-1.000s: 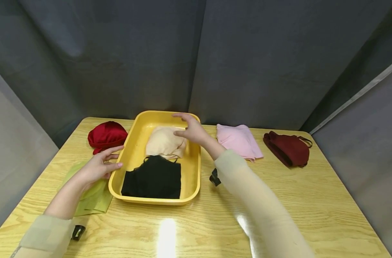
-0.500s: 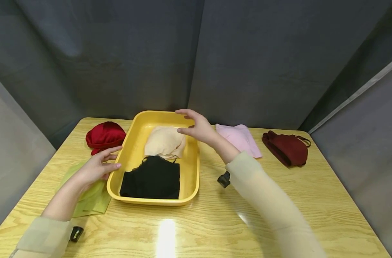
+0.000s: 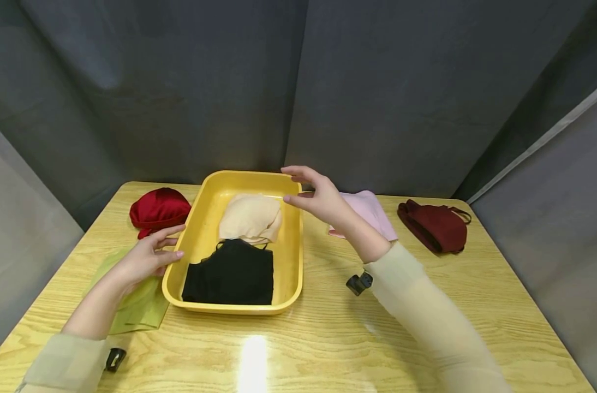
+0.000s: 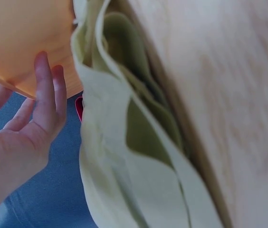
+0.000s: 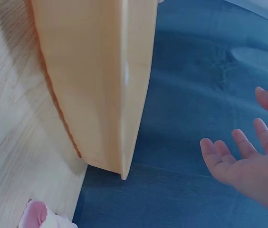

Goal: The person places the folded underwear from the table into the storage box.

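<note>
A yellow tray holds a folded beige garment at its far end. Nearer the front in it lies a folded black garment with thin straps. My left hand is at the tray's left rim, thumb and fingers extended; in the left wrist view its fingertips touch or nearly touch the tray wall. My right hand hovers by the far right rim, fingers spread and holding nothing. In the right wrist view a gap shows between this hand and the tray.
A shiny red garment and a green one lie left of the tray, the green partly under my left arm. To the right are a pink garment, partly hidden by my right arm, and a maroon one. Grey curtains enclose the table.
My right hand has moved rightward, from over the beige garment to the tray's right rim. The left hand stays by the left rim, and the garments in the tray lie as before.
</note>
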`<control>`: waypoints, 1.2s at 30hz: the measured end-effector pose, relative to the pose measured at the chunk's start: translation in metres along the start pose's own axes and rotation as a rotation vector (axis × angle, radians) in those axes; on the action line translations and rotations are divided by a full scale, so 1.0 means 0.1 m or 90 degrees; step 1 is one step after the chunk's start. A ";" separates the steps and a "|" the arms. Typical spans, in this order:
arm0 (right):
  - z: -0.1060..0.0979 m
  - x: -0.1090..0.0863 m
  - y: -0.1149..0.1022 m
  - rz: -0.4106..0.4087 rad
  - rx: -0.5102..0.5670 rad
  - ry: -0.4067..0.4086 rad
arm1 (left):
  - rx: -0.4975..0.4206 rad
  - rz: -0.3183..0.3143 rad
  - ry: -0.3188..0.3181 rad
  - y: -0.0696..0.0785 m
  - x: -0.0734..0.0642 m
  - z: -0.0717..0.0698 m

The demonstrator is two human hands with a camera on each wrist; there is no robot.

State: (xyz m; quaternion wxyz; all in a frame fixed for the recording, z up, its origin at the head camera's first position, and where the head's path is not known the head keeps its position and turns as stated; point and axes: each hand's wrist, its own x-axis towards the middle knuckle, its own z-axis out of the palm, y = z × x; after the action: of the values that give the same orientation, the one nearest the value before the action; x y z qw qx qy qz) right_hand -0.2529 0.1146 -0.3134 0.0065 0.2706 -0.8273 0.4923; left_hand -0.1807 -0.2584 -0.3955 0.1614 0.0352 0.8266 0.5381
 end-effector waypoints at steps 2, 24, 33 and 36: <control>-0.04 -0.04 -0.02 -0.008 0.007 0.012 | 0.000 0.000 -0.001 -0.01 0.00 0.00; -0.50 -0.43 0.01 -0.040 0.039 0.092 | 0.020 -0.002 0.006 0.00 -0.01 0.00; -0.60 -0.61 0.10 -0.052 0.042 0.138 | 0.021 0.000 0.006 0.00 -0.02 0.00; -0.62 -0.68 0.13 -0.057 0.056 0.167 | 0.023 0.004 0.005 0.01 -0.02 0.00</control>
State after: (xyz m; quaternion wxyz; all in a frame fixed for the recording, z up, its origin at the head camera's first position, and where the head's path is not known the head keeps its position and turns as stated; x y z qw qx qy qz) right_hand -0.2167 0.2001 -0.3102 0.1247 0.2406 -0.7841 0.5583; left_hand -0.1790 -0.2590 -0.3944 0.1557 0.0386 0.8367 0.5237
